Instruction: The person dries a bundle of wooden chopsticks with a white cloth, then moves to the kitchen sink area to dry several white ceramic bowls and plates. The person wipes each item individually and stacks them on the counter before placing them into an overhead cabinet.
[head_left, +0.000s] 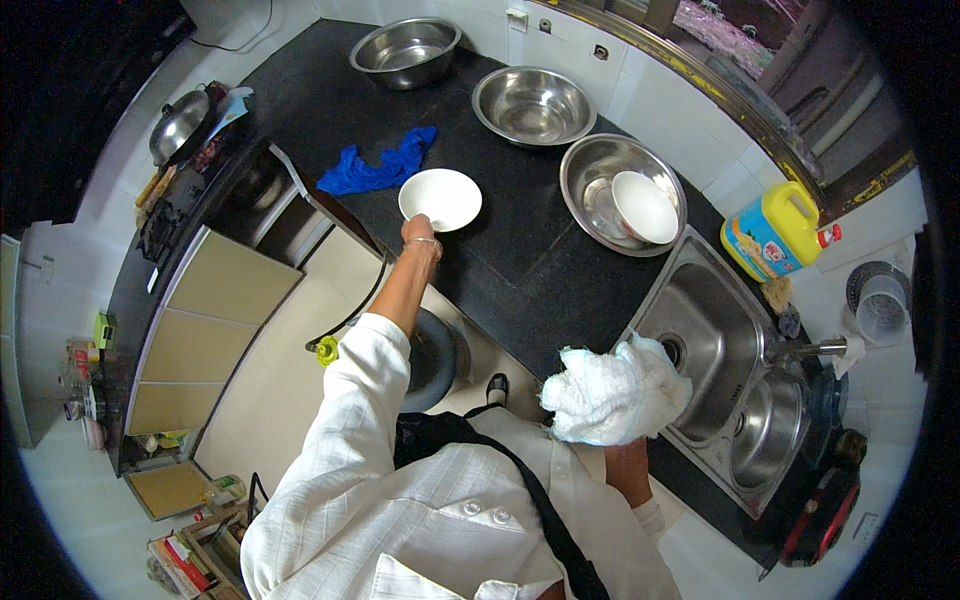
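Observation:
My left hand (419, 229) grips the near rim of a white bowl (441, 198), holding it at the black countertop (517, 247); whether its base touches the counter I cannot tell. Just beyond the bowl lies a crumpled blue cloth (379, 163). A bunched white cloth (615, 390) covers most of my right hand (627, 450), which holds it near the counter's edge, in front of the sink; its fingers are hidden. Another white bowl (645, 208) leans inside a stainless steel basin (576, 169) to the right.
Two more steel basins (534, 105) (405, 54) stand along the wall. The double-bowl sink (705, 337) with its faucet (810, 349) is at my right, by a yellow detergent jug (772, 231). Below the counter, a dark round bin (431, 360) stands on the floor. A lidded wok (180, 127) sits at left.

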